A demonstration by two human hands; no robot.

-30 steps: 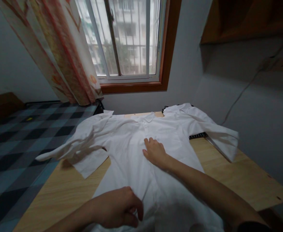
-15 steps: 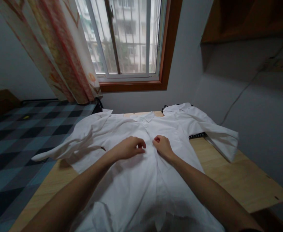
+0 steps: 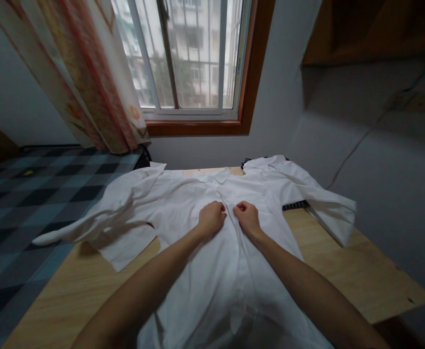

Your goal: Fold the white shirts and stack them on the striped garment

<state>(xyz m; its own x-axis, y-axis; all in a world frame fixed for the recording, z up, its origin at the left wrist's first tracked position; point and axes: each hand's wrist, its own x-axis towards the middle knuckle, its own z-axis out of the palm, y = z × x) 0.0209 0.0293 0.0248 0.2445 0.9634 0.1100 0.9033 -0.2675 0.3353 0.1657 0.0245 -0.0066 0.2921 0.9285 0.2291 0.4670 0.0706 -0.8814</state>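
A white shirt (image 3: 183,194) lies spread over a wooden table (image 3: 346,261), its collar toward the window and its sleeves out to both sides. My left hand (image 3: 212,218) is closed at the left edge of the front placket, fingers pinched on the shirt cloth. Just across the placket, my right hand (image 3: 247,216) is also closed, pinching the shirt's other front edge. A raised fold of cloth runs between the two hands and down toward me. Any button between the fingertips is too small to make out.
A bed with a checked cover (image 3: 45,194) adjoins the table on the left. Behind are a curtain (image 3: 106,97) and a barred window (image 3: 194,58). A black-and-white striped item (image 3: 295,205) shows under the right sleeve. A cable (image 3: 357,145) hangs along the right wall below a wooden shelf (image 3: 350,53).
My left hand has moved right to the placket and its fingers have closed on the cloth. My right hand has shifted slightly right, lifting the shirt edge. The shirt's left side has pulled inward, baring more table.
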